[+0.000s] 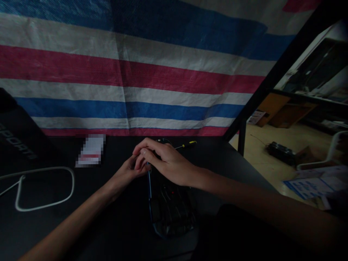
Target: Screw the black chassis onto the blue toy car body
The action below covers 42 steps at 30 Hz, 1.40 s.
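A long dark object with a blue edge (172, 206), shaped like a toy car, lies on the black table in front of me. A small red spot shows on its dark, ridged surface. At its far end my right hand (163, 156) arches over it with curled fingers. My left hand (133, 167) meets it from the left, its fingers closed against the right hand's fingertips. Whatever is between the fingers is hidden. Just beyond my right hand lies a screwdriver (189, 144) with a yellow and black handle, its thin shaft pointing toward the hand.
A pale, blurred packet (91, 150) lies at the back left. Nearer on the left is a white looped frame (72, 185), beside a dark lettered bag or box (19, 137). A striped sheet (136, 76) hangs behind the table (116, 224). Boxes and papers lie on the floor at right.
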Available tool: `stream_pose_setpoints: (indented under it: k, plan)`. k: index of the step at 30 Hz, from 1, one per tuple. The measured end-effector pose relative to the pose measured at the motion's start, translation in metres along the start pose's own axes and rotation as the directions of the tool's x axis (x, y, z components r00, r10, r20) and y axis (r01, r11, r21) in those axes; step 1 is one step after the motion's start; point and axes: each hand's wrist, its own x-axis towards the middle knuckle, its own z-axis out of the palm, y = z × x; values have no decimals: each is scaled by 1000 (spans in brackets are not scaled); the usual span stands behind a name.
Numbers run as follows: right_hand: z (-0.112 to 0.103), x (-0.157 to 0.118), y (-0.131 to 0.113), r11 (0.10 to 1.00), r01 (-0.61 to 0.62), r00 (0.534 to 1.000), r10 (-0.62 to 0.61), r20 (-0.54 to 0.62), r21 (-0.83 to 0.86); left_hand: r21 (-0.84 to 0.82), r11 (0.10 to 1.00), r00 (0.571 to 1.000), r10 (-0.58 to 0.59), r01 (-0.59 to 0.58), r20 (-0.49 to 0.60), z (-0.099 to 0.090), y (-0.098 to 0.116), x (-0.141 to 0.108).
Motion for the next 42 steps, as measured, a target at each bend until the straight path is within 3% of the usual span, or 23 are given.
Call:
stream_pose_setpoints:
  k: [3,5,7,8,12,17,26,35,42]
  plan:
    - [-1,2,-1,939,-7,998,-13,-55,-343,-24,1000,1000,-1,1,1,1,1,0]
    - [-5,3,-6,779,-39,997,-7,-71,-626,-35,999,1000,-6,6,8,1,2,0]
    - [-10,3,-12,647,-80,997,54,-59,-759,-41,999,1000,-15,16,14,1,3,0]
    - [-12,2,-15,626,-83,996,83,-39,-776,-47,999,1000,-18,19,21,0,3,0]
    - [-22,-3,-23,690,21,997,36,63,-724,-66,998,999,-19,21,26,0,1,0]
    - [-31,-8,-24,748,93,994,-30,107,-657,-87,996,999,-32,29,-29,-1,-3,1]
    - [-40,-11,-20,826,119,990,-60,124,-551,-115,993,999,-28,25,-26,2,2,0]
    - [-41,-12,-23,837,111,989,-40,142,-537,-105,994,1000,-26,26,-5,-2,-3,3]
    - [-29,-10,-22,853,37,995,20,103,-521,-77,997,1000,-29,30,12,-2,-2,2]
